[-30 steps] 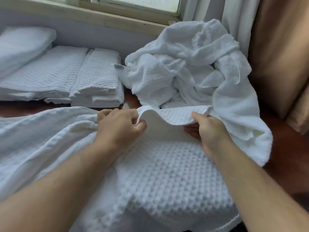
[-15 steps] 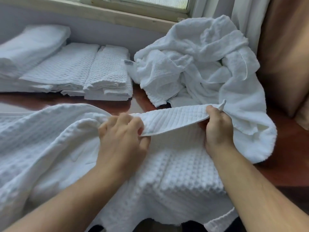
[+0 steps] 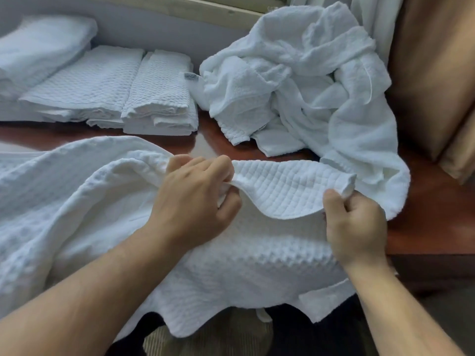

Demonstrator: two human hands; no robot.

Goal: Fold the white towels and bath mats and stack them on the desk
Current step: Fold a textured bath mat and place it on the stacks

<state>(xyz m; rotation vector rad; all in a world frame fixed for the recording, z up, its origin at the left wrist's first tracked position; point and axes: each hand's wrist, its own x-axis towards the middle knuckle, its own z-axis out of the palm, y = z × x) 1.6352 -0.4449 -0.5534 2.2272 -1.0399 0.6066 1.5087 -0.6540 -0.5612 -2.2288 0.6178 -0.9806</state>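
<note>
The waffle-weave towel (image 3: 257,265) lies spread across the near part of the tabletop (image 3: 426,217). Its lowest hem hangs off the front edge toward the person, and its bulk runs away to the left. Both hands hold its far, turned-over edge (image 3: 290,191), which stretches left to right between them and sags slightly in the middle. The left hand (image 3: 195,201) has its fingers (image 3: 218,165) curled tight and pinches the edge partway along. The right hand (image 3: 357,227) is closed in a fist round the end corner, which pokes out above the thumb. The towel's long axis runs crosswise, so the fold probably depends on carrying this held edge over the cloth; most of the slack lies on the left hand's side. The fabric is thick, white and deeply dimpled, and it looks soft and floppy. Beyond the hands a heap of unfolded towels (image 3: 295,80) sits at the right. At the back left, folded stacks (image 3: 159,93) line the wall.
</note>
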